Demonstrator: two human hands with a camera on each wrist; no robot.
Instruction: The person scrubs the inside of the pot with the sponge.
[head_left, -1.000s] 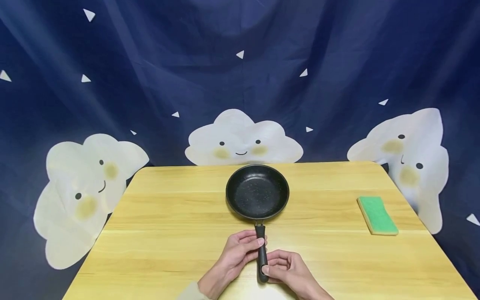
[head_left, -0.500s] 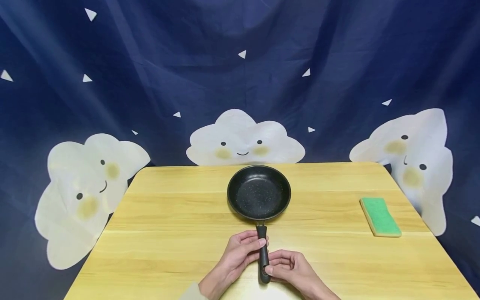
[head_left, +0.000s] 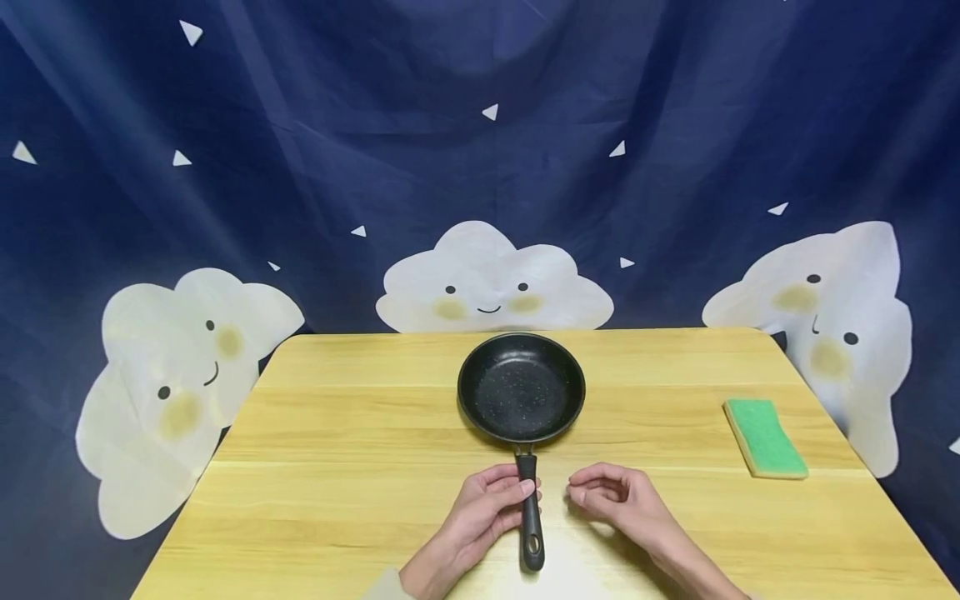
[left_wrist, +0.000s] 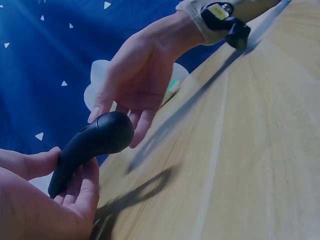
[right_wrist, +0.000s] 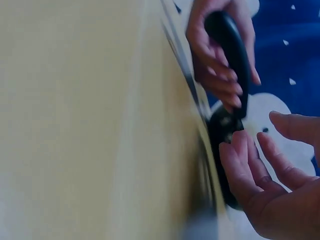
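A black frying pan [head_left: 521, 390] with a speckled inside lies at the middle of the table, its handle [head_left: 531, 533] pointing toward me. My left hand [head_left: 483, 512] grips the handle near the pan end, thumb on top and fingers beneath, as the left wrist view also shows around the dark handle [left_wrist: 90, 142]. To the right of the handle, apart from it, my right hand [head_left: 618, 500] holds nothing. Its fingers are loosely bent, with a gap between thumb and fingertips in the right wrist view, where the hand [right_wrist: 275, 185] overlaps part of the pan.
A sponge [head_left: 767, 437] with a green top and a pale yellowish base lies at the right of the wooden table [head_left: 337, 483]. Behind the far edge hangs a dark blue curtain [head_left: 420, 125] printed with smiling clouds and small white triangles.
My right hand has let go of the handle's end and moved away to the right and slightly forward. The left hand keeps its grip; the pan stays in place.
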